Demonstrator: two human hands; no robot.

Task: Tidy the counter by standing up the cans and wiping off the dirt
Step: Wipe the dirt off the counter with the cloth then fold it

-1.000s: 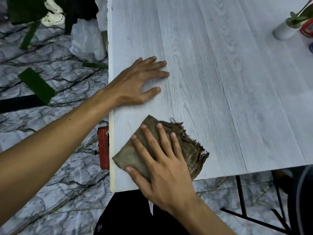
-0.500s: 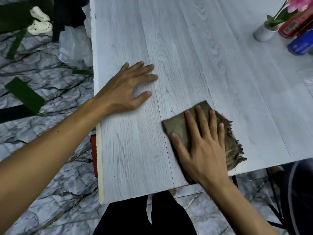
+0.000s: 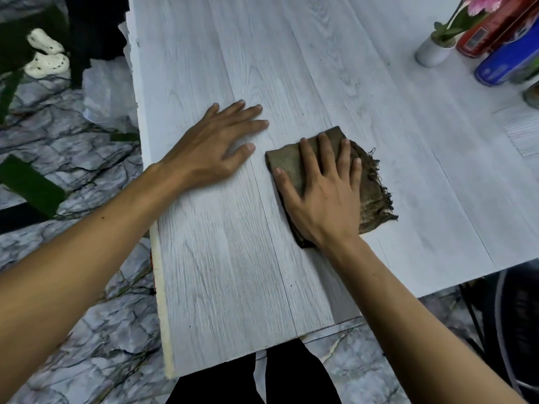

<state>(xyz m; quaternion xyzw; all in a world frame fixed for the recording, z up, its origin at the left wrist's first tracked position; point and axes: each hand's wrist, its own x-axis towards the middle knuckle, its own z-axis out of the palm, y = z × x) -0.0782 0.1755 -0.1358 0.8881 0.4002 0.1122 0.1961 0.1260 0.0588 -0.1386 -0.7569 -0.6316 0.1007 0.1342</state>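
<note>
My right hand presses flat, fingers spread, on a frayed brown cloth lying on the pale wood-grain counter. My left hand rests palm-down on the counter just left of the cloth, fingers apart and holding nothing. A red can and a blue can are at the far right, cut off by the frame edge. I cannot tell whether they stand or lie. A few tiny dark specks dot the counter.
A small white vase with a pink flower stands beside the cans. The counter's left edge and front edge are close to my arms. Below are a marble-patterned floor, white shoes and a plastic bag.
My right hand slid the cloth from the front left corner to the right, then away from the front edge toward my left hand. The left hand stayed planted.
</note>
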